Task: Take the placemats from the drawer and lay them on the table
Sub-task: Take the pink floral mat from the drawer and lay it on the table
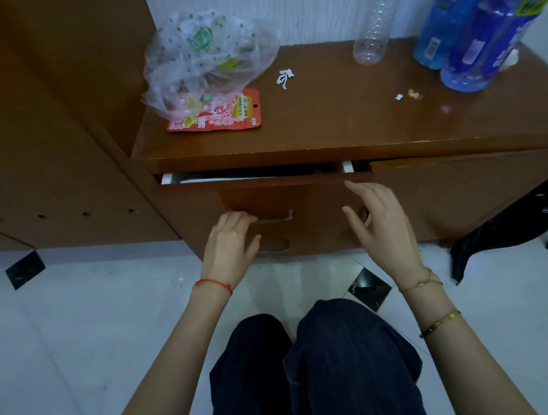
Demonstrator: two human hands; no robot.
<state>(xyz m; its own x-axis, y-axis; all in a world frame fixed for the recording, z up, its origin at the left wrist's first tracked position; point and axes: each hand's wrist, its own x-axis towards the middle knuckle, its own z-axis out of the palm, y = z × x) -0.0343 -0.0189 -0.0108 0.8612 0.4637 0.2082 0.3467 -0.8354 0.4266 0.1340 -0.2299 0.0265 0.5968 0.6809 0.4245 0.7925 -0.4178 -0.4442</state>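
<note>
A brown wooden drawer (298, 199) under the table top is pulled out a little, leaving a narrow gap. Through the gap a pale edge of something flat (206, 180) shows; I cannot tell whether it is a placemat. My left hand (229, 242) has its fingers curled over the left end of the drawer's metal handle (275, 219). My right hand (380, 222) hovers in front of the drawer's right side with its fingers spread and relaxed, holding nothing.
The table top (341, 121) carries a clear plastic bag (203, 56) over a red snack packet (227, 113), paper scraps (284, 78), an empty clear bottle (372, 28) and two blue bottles (481, 30). A dark bag (510, 223) leans at the right. My knees (309, 367) are below.
</note>
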